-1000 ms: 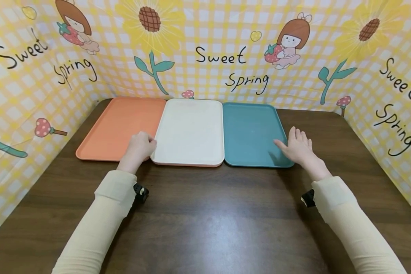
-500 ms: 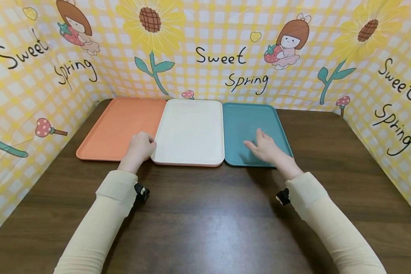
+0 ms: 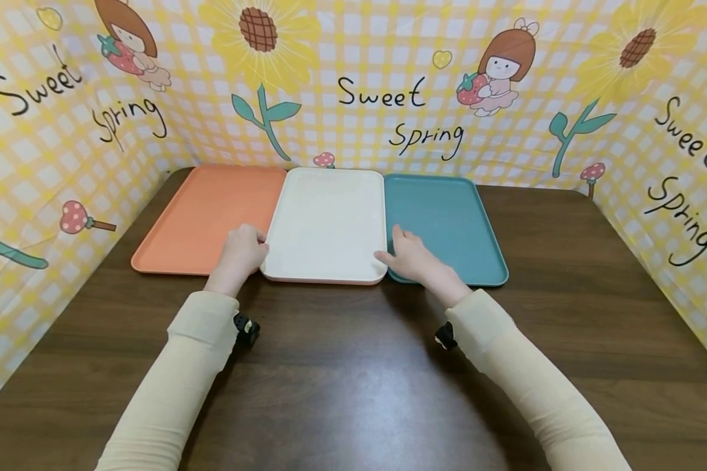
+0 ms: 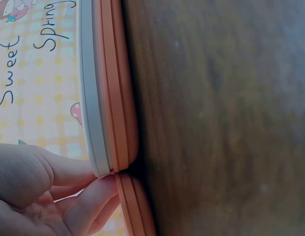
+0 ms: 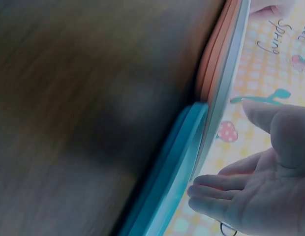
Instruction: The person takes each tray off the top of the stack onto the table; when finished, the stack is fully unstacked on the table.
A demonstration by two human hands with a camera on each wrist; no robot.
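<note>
Three trays lie side by side: orange [image 3: 212,209], white [image 3: 330,222] and teal [image 3: 448,216]. The left wrist view shows orange rims [image 4: 118,98] stacked beneath the white tray's rim. My left hand [image 3: 241,252] pinches the white tray's left edge near its front corner, thumb on the rim and fingers at the side. Over the teal tray's left part, my right hand [image 3: 412,256] reaches toward the white tray's right edge. Its fingers and thumb are spread and fairly straight in the right wrist view, around that edge; whether they touch it I cannot tell.
A dark brown wooden table [image 3: 342,353] carries the trays. Yellow checked cloth [image 3: 365,59] with flowers and lettering walls off the back and both sides. A black wrist camera [image 3: 247,329] sits by the left cuff, another [image 3: 446,336] by the right.
My right hand has moved left, from the teal tray's right edge across it to the white tray's right edge. My left hand and the trays have stayed in place.
</note>
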